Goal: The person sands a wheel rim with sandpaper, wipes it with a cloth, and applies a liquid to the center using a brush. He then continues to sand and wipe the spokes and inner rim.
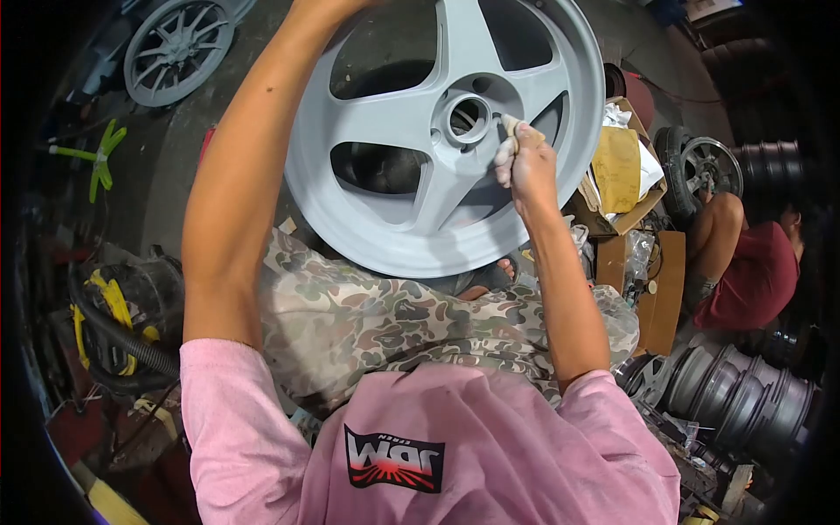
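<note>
A large grey five-spoke car wheel rim stands tilted in front of me, above my lap. My right hand is closed on a small folded piece of pale yellow sandpaper. It presses this against the rim's hub, just right of the round centre bore. White dust coats the fingers. My left arm reaches up along the rim's left side, and its hand lies beyond the top edge of the view, so its fingers are hidden.
A cardboard box with a yellow-brown sheet stands at right. Beyond it a person in a red shirt crouches by a tyred wheel. Several rims lie lower right. A black-and-yellow vacuum cleaner is at left, another rim upper left.
</note>
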Demonstrator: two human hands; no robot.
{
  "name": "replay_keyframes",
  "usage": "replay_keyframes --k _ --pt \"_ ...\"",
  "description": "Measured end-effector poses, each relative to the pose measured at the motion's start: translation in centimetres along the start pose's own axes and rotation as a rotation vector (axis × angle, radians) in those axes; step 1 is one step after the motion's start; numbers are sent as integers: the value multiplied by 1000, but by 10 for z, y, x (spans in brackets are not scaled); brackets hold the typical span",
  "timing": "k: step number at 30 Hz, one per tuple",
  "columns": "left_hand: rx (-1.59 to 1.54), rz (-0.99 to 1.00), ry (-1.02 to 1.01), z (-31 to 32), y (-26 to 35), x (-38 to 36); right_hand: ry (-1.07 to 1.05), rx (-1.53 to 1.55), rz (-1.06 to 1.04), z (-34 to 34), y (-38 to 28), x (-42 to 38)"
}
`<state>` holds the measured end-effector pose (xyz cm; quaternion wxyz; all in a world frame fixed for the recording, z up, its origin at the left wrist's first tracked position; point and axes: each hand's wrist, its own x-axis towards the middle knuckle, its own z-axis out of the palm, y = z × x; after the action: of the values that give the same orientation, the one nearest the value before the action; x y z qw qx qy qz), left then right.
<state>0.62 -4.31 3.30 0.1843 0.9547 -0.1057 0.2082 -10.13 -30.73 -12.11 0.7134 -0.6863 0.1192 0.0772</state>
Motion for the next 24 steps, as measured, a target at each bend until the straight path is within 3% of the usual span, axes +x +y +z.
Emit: replay_keyframes --k 2,4,6,8,10,12,13,14,16,18,20,24 --pt "62 60 64 2 -1 -3 -2 -59 -35 7 13 8" --pt "-32 -69 -37 -9 9 -6 35 -65 -6 22 17 17" --pt "-5 -43 -12 -5 6 -4 47 95 45 22 19 30" --pt "8 -16 19 2 5 -4 15 511 202 17 20 35" --pt "33 70 145 5 -2 -7 -122 365 175 -6 29 44" --pt "-29 7 49 -4 3 -6 -85 -1087 -735 -8 11 33" --pt "-92 -50 -43 -8 7 -5 -169 -1436 -624 -9 -9 24" --pt "-92 -50 -40 -6 8 -5 -168 -1438 -627 -10 -22 22" --pt "4 -5 18 -3 3 -4 -419 -1968 -870 -17 -39 24" --pt "19 -5 15 -4 2 -4 -498 -2077 -992 -26 -54 39" --pt "20 6 0 0 3 -5 -520 -2158 -1321 -30 -74 49" --pt "2 26 43 2 -2 -5 -367 -2038 -1498 -36 -84 48"
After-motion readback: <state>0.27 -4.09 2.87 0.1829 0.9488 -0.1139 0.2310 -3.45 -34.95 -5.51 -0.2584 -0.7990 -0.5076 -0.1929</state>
